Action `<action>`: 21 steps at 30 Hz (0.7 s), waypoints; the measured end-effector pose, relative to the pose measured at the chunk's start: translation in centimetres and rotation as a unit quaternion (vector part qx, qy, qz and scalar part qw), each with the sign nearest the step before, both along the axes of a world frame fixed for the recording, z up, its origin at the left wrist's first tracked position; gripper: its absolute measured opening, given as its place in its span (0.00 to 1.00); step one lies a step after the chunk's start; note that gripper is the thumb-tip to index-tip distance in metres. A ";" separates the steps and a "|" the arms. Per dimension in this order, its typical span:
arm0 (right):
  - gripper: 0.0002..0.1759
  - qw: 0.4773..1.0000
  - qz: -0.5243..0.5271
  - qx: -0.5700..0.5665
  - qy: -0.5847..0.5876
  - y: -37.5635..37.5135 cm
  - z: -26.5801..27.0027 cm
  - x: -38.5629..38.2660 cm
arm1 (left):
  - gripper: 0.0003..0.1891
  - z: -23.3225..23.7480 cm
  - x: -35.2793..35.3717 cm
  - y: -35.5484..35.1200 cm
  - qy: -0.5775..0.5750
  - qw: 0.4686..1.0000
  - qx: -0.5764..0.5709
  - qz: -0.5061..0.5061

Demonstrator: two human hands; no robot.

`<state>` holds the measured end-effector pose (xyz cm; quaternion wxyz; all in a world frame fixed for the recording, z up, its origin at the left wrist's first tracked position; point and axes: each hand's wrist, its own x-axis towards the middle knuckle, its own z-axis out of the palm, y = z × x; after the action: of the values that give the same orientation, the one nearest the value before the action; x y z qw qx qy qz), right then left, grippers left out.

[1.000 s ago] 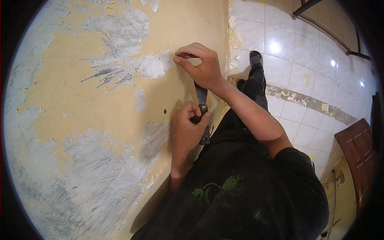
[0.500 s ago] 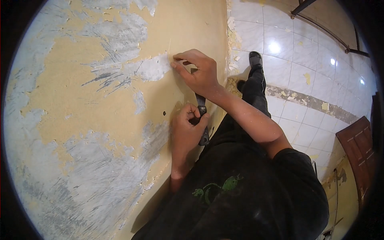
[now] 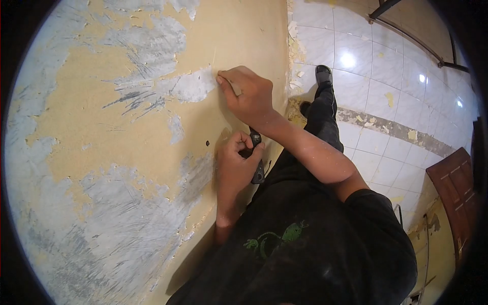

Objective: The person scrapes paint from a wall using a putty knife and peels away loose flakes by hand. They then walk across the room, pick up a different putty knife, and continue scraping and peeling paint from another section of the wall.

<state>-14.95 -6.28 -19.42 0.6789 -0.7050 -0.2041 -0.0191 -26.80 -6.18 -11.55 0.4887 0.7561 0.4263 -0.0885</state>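
My left hand (image 3: 235,165) is closed around the black handle of a paint scraper (image 3: 258,172), held upright close to the wall. The scraper's blade is mostly hidden behind my right wrist. Higher up, my right hand (image 3: 249,96) touches the wall (image 3: 117,147), thumb and forefinger pinched together at the edge of the yellow paint (image 3: 213,56), beside a bare whitish patch (image 3: 195,86). Whatever lies between those fingertips is too small to make out.
Yellow paint is partly stripped, with large grey-white areas (image 3: 117,213). A small dark hole (image 3: 207,143) marks the wall. Paint flakes (image 3: 390,99) lie on the white tiled floor (image 3: 351,91). A metal frame (image 3: 417,43) stands upper right; a brown panelled door (image 3: 455,188) is at right.
My right hand has shifted slightly, its thumb and forefinger closing together at the paint edge, and it now covers more of the blade. My left hand stays nearly still with the paint scraper.
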 end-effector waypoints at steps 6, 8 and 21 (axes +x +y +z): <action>0.05 0.978 0.002 -0.132 -0.159 -0.1 0.3 0.2 | 0.12 -0.1 0.0 0.1 0.006 1.000 0.018 -0.010; 0.05 0.973 0.006 -0.153 -0.172 -0.3 0.5 0.6 | 0.11 -0.4 -0.2 0.1 0.008 0.999 0.033 -0.025; 0.03 0.991 0.133 0.001 0.027 -1.2 -2.4 4.2 | 0.11 -0.1 0.0 0.2 0.006 1.000 0.010 -0.028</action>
<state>-10.79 -7.44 -21.84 0.6814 -0.6711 -0.2780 0.0901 -26.78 -5.93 -11.67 0.4758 0.7720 0.4086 -0.1028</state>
